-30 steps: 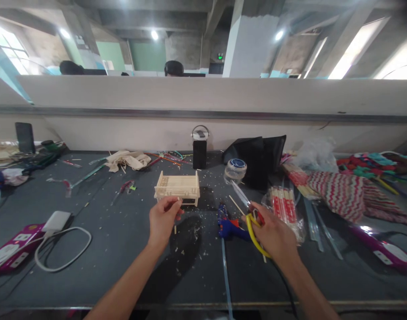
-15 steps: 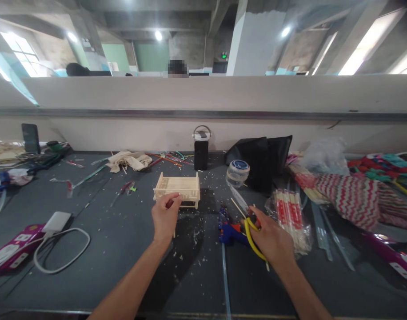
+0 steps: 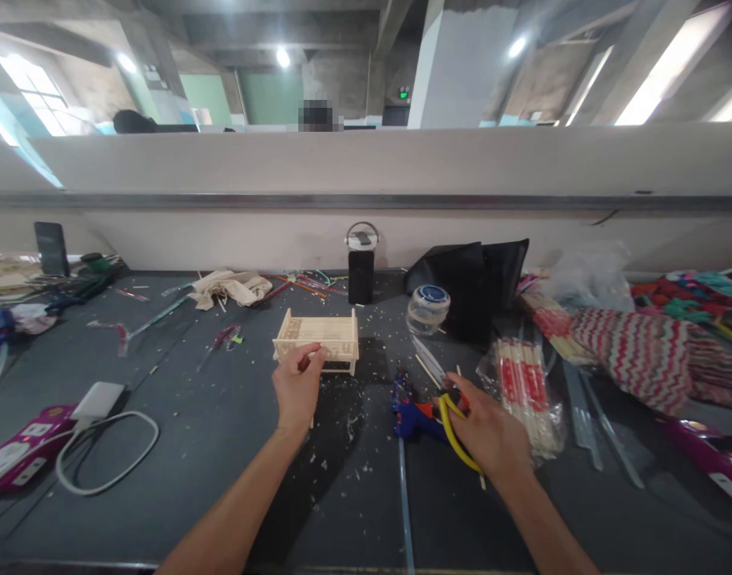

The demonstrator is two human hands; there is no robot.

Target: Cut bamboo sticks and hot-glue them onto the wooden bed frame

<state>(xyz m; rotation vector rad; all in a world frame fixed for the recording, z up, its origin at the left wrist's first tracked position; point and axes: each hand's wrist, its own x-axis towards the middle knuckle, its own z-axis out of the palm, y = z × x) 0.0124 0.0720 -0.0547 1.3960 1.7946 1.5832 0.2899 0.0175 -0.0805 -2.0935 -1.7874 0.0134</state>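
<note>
A small bed-like model made of pale wooden sticks (image 3: 318, 329) stands on the dark table. At its front edge is my left hand (image 3: 297, 387), thumb and fingertips pinched together; what they hold, if anything, is hidden. A bit of pale stick shows just below that hand. My right hand (image 3: 491, 427) is wrapped round the yellow handle of a pair of scissors (image 3: 455, 435), whose blades point away toward the jar. Beside the scissors lies a blue hot glue gun (image 3: 412, 417), with a clear glue stick (image 3: 405, 495) trailing toward the near edge.
A lidded clear jar (image 3: 427, 310), a black bottle (image 3: 361, 275) and a black bag (image 3: 471, 287) stand behind. Bagged wooden sticks (image 3: 522, 383) and striped knitwear (image 3: 633, 355) lie right. A purple power strip (image 3: 27, 447) with a white cable is left. Wood scraps litter the tabletop.
The view has shifted very slightly. Both hands, the scissors and the wooden model stay practically where they were.
</note>
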